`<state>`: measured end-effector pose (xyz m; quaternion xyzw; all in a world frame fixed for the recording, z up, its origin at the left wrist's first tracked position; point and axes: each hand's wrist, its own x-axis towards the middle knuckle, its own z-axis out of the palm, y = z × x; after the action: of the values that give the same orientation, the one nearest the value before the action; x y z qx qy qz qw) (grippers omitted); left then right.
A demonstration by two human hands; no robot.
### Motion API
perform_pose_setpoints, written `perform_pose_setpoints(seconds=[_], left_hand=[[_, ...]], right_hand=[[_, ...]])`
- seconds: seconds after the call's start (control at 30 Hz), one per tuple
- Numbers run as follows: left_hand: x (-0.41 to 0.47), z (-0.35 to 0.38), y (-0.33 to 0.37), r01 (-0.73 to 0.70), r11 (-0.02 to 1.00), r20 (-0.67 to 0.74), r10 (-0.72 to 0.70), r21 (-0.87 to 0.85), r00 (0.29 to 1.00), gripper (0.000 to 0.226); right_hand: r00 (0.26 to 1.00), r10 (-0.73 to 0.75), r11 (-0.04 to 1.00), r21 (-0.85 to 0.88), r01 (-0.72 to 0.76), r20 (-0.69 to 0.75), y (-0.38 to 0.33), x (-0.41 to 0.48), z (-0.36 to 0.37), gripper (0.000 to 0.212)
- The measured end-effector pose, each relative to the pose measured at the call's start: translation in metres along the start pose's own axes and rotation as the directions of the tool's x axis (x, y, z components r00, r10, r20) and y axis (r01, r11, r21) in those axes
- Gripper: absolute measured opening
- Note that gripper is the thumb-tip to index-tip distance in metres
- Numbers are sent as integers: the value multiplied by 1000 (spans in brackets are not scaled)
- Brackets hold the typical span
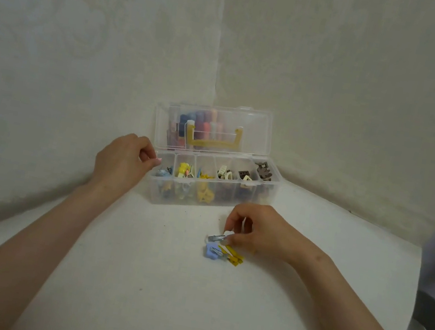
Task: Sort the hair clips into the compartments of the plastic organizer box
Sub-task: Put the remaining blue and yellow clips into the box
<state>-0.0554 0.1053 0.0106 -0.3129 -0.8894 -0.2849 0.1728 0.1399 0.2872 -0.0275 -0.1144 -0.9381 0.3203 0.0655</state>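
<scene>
Silver clip (216,238) in right hand (253,230)

The organizer box (244,202) stands at the back of the worktop (161,285), in the corner where the walls (89,28) meet. Its lid (253,130) stands upright behind a left-to-right row of compartments with clips in them. The left hand (121,163) is at the box's left end. Before the box, the right hand (260,229) pinches a clip (216,238) in its fingers (228,228), just behind a small pile of clips (221,254) on the worktop.
</scene>
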Motion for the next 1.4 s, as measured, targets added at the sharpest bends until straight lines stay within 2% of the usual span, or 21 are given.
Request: perform_pose_setpoints(seconds=[0.1,0.17,0.27,0.4,0.47,0.53,0.6,0.67,0.83,0.97,1.07,1.2,1.3,1.4], left_hand=[[0,-1,2,6,1000,34,-6,3,999,17],[1,-2,3,-3,1000,27,3,3,1000,18],[1,-3,8,-60,998,5,60,-10,998,14],[-6,-4,30,-190,966,32,198,-175,980,6],[-14,-3,44,-224,926,99,264,-304,959,9],[-23,-2,55,-187,888,218,299,-419,929,5],[-30,3,62,-158,869,332,339,-469,881,8],[-37,8,66,-179,866,381,380,-467,843,15],[-46,18,72,-189,845,339,392,-500,855,14],[-53,25,77,-86,803,327,335,-590,884,11],[-59,30,79,-61,810,322,300,-584,898,10],[-50,26,73,-49,833,260,227,-550,939,3],[-37,14,67,-71,853,142,167,-516,976,4],[-24,2,55,-76,871,34,106,-486,994,12]], right_hand=[[999,1,1000,18,-1,-39,-2,-1,0,13],[996,19,995,96,-11,-84,-4,-1,-2,10],[981,59,981,193,-23,-184,-7,0,-5,17],[953,48,954,297,45,-299,-9,0,-7,17],[945,58,907,413,84,-321,-11,-1,-7,13],[935,70,865,488,117,-348,-12,-1,-7,12],[929,69,855,502,132,-363,-13,0,-6,12],[932,52,856,497,144,-358,-13,0,-5,10],[934,21,874,459,157,-357,-12,0,-3,9],[931,9,883,440,164,-366,-12,-1,-4,9],[931,0,904,399,156,-364,-11,0,-4,9],[933,12,924,360,127,-360,-10,0,-3,24],[960,-15,952,289,99,-280,-11,-2,-3,27],[992,-83,979,180,99,-90,-14,-5,-1,21]])
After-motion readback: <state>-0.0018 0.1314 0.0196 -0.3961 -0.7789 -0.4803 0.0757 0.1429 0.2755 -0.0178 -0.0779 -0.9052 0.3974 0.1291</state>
